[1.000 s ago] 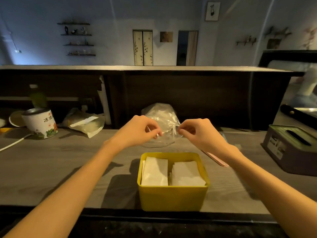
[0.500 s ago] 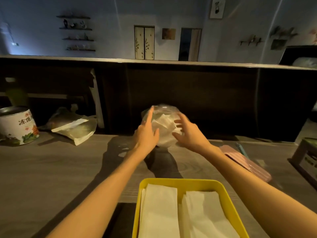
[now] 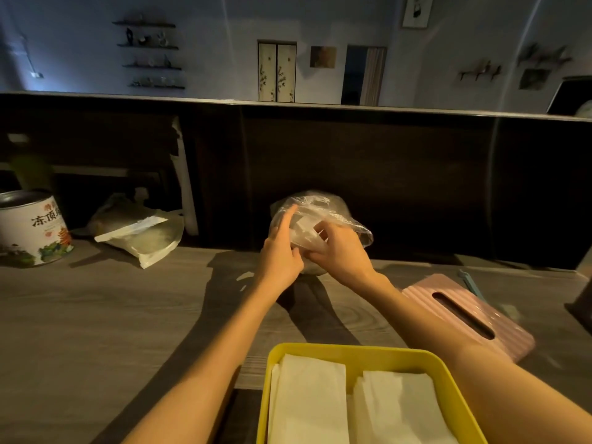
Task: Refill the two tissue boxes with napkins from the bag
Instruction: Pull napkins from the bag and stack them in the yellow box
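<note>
A: Napkins [image 3: 306, 227] w/in clear bag [image 3: 320, 219], far side of table [image 3: 96, 315], up vs dark counter wall. Head view only, so just that one.

B: Left hand [image 3: 280, 261]?

A: On bag's left side. Pointer finger straight up along plastic, other fingers bent at bag's low edge. Looks like steadying, not a full grab. Can't tell if pinching plastic.

B: Right hand [image 3: 341, 251]?

A: At bag's mouth, fingers curled round white napkins + plastic there. Grasping, prob a small stack, but hard to see how many.

B: Boxes?

A: Yellow box [image 3: 368, 352] close by, bottom of view, lid off. Two white piles side by side inside, so partly filled at least. Pink lid [image 3: 464, 312] w/ slot flat on table, right of arms, near yellow box. Second box not seen for sure; dark thing at far right edge, cut off.

B: Step now?

A: Prob taking more napkins out of bag. First box not closed yet, second box not begun, as far as can be judged.

B: Next move needs?

A: Hold bag down w/ left, pull stack out slow w/ right so thin plastic won't come too. Keep stack flat, then down into yellow box.

B: Other stuff?

A: White tin can [image 3: 30, 232] w/ writing far left, a 2nd plastic pouch [image 3: 144, 235] beside it. Small white scraps [image 3: 245, 277] on table near left wrist.
</note>
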Tool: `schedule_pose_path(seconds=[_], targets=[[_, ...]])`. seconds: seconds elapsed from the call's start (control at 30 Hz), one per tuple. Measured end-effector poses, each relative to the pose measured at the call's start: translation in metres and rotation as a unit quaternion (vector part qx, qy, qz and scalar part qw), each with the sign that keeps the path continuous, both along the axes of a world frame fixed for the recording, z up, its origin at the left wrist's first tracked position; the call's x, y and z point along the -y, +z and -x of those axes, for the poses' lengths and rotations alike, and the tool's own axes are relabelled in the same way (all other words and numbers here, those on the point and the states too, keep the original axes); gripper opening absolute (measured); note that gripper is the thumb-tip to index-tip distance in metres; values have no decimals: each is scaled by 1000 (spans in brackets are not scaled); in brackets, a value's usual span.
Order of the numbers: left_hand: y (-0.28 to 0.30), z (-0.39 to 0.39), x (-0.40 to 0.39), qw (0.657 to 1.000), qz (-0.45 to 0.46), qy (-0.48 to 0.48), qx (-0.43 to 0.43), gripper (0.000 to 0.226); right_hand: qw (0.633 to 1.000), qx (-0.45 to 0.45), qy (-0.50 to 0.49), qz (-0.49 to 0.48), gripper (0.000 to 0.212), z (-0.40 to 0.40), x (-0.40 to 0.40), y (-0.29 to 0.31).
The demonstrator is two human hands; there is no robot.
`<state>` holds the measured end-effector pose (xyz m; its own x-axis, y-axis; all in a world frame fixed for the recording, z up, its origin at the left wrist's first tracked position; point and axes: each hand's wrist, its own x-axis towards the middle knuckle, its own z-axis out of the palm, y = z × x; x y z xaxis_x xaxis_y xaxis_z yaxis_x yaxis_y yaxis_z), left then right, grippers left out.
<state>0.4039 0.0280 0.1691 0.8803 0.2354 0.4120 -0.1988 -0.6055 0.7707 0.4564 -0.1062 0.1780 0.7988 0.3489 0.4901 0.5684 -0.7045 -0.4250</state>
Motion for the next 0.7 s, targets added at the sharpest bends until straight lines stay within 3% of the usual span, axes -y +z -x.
schedule_pose_path(seconds=[0.03, 0.23, 0.33, 0.43, 0.53, 0.7], targets=[[0, 2, -1, 1000, 1, -7, 0, 86, 1000, 1, 10, 6, 23, 2, 2, 1], [5, 28, -6, 997, -30, -64, -11, 78, 997, -1, 38, -65, 21, 39, 30, 10], [8, 44, -8, 996, -53, -73, -29, 71, 972, -99, 109, -181, 26, 63, 54, 12], [7, 58, -6, 991, -1, -119, -55, 56, 914, -236, 158, -290, 37, 81, 74, 4], [-1, 66, 0, 988, 44, -137, -52, 38, 908, -263, 142, -294, 32, 81, 84, -8], [-13, 72, 5, 986, 79, -136, -50, 37, 907, -262, 127, -304, 42, 74, 81, -27]])
